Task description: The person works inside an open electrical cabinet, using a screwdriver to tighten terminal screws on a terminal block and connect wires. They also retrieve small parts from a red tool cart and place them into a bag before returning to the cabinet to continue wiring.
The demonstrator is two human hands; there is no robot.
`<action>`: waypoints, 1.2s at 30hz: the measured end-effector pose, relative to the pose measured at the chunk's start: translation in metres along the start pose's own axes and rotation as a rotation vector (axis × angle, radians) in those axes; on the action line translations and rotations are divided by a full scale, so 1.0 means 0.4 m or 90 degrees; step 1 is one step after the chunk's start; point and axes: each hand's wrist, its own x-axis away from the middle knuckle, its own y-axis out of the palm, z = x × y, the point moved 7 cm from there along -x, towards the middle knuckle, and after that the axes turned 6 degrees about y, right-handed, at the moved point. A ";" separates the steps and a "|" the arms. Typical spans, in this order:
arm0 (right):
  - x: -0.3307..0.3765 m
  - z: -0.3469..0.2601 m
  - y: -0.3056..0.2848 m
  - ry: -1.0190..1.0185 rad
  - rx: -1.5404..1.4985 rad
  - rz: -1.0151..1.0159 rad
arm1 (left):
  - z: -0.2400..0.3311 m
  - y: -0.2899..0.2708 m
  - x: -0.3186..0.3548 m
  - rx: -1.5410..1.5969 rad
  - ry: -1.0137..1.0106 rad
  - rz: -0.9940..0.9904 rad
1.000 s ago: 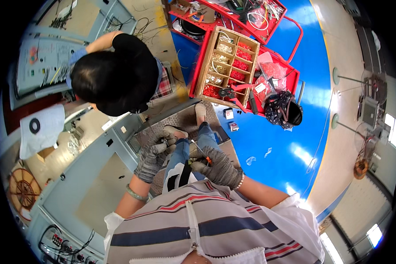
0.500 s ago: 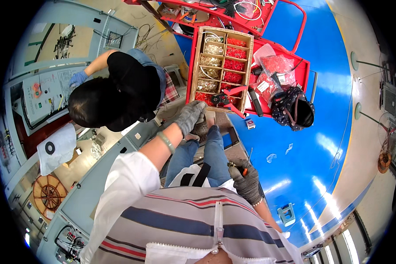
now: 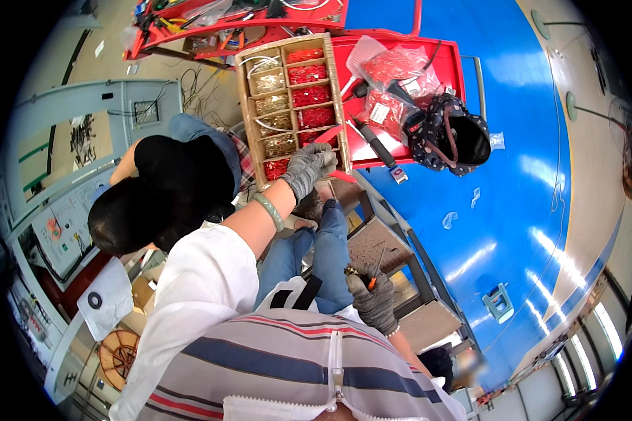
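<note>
My left hand [image 3: 309,170], in a grey glove, closes over the middle of red-handled crimping pliers [image 3: 343,176] at the near right corner of a wooden compartment box [image 3: 337,84]. The glove hides the tool's head; two red handle ends stick out. Red and metallic small terminals [image 3: 268,105] fill the box's compartments. In front of my waist on the right, my gloved right hand [image 3: 376,303] is closed around a screwdriver [image 3: 372,283] with an orange handle, its thin shaft pointing up. Small dark and brassy pieces show at those fingers, too small to name.
The box stands on a red cart [image 3: 456,63] with bags of red parts [image 3: 386,105], a dark handled tool [image 3: 376,144] and a dotted black bag [image 3: 428,151]. A person [image 3: 182,168] in black bends over a grey cabinet [image 3: 67,224] to my left. A blue stool [image 3: 497,303] stands right.
My left hand has moved right from the box's near edge onto the crimping pliers. My right hand still holds the screwdriver. The view has shifted, bringing the cart further left.
</note>
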 end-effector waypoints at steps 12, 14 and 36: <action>-0.031 0.047 -0.047 -0.016 -0.067 0.051 | 0.000 0.071 -0.110 0.018 -0.018 0.004; -0.035 0.042 -0.041 0.026 -0.054 0.026 | -0.006 0.070 -0.108 0.023 -0.039 -0.003; -0.042 0.071 -0.100 0.017 -0.083 0.069 | 0.006 0.155 -0.278 -0.155 0.036 0.158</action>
